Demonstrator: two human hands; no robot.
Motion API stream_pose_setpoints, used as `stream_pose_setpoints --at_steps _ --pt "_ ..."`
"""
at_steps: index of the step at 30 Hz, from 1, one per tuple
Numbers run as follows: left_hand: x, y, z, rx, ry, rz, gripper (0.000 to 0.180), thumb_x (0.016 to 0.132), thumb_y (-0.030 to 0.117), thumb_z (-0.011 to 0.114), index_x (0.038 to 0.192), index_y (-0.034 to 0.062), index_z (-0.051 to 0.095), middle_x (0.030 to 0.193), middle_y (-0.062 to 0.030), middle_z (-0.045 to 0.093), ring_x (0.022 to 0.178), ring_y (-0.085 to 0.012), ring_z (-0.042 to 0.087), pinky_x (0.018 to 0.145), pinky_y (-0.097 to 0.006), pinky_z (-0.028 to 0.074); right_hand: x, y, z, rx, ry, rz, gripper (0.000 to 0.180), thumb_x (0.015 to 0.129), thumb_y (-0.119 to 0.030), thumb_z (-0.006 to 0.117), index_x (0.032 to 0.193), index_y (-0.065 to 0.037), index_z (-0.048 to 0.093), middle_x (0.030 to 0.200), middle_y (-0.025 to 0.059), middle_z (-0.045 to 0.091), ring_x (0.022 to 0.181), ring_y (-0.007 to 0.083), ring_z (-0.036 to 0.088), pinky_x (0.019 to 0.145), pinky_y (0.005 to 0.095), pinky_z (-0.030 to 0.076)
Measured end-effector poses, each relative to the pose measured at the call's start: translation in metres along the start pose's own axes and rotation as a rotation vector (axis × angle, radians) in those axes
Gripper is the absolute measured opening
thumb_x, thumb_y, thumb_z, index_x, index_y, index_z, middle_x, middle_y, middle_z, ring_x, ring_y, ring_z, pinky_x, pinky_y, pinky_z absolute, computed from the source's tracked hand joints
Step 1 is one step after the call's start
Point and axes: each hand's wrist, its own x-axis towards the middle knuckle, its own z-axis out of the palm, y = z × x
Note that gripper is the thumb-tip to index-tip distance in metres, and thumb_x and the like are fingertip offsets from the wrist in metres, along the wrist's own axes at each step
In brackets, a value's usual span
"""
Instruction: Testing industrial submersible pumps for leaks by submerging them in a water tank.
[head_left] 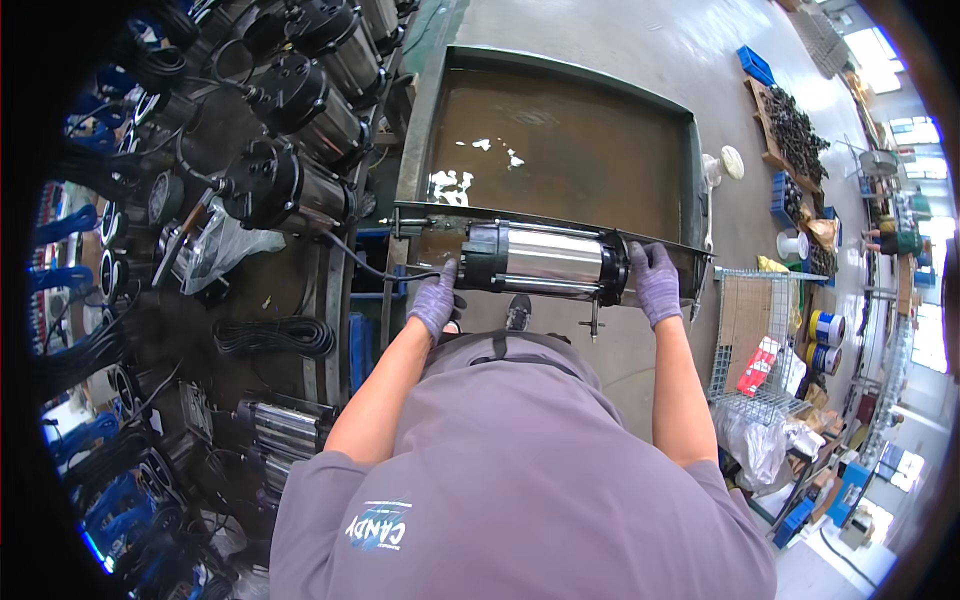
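Head view: one pump motor (543,260), steel barrel with black end caps, lying level across the near rim of a water tank (690,170). Long axis runs left to right. Left hand (437,297), gloved, clasps the left cap where a black cable (365,262) leaves; right hand (655,283), gloved, clasps the right cap. Both equally near. More motors (300,180) stand left.

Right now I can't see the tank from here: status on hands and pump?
Left hand and right hand gloved, gripping pump by its ends. Pump horizontal at water tank near rim. Black cable trails left.
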Motion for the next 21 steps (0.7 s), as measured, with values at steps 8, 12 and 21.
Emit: stream_pose_setpoints --at_steps 8,12,21 --pt "-0.062 0.051 -0.040 -0.624 -0.083 0.586 0.036 0.105 0.046 0.061 0.105 0.0093 0.065 0.092 -0.0077 0.073 0.078 -0.0177 0.071 0.071 -0.035 0.060 0.018 -0.011 0.048 -0.054 0.011 -0.021 0.042 0.097 -0.024 0.066 0.134 -0.005 0.060 0.120 0.0216 0.071 0.114 0.0374 0.068 0.102 0.0422 0.053" --pt "0.024 0.001 -0.079 -1.003 0.337 0.292 0.031 0.104 0.032 0.062 0.125 0.0099 0.054 0.107 -0.0101 0.065 0.100 -0.0266 0.069 0.082 -0.045 0.062 0.018 -0.016 0.057 -0.008 0.075 0.000 0.034 0.099 -0.011 0.058 0.133 -0.006 0.061 0.123 0.0236 0.070 0.115 0.0378 0.068 0.102 0.0434 0.052" --pt "0.007 0.090 -0.097 1.036 0.506 0.797 0.054 0.088 0.018 0.074 0.139 0.0138 0.056 0.134 -0.0155 0.059 0.124 -0.0351 0.060 0.105 -0.051 0.049 0.017 -0.020 0.056 -0.045 0.119 -0.019 0.028 0.101 -0.010 0.055 0.128 -0.005 0.063 0.118 0.0245 0.071 0.110 0.0410 0.068 0.098 0.0447 0.053"
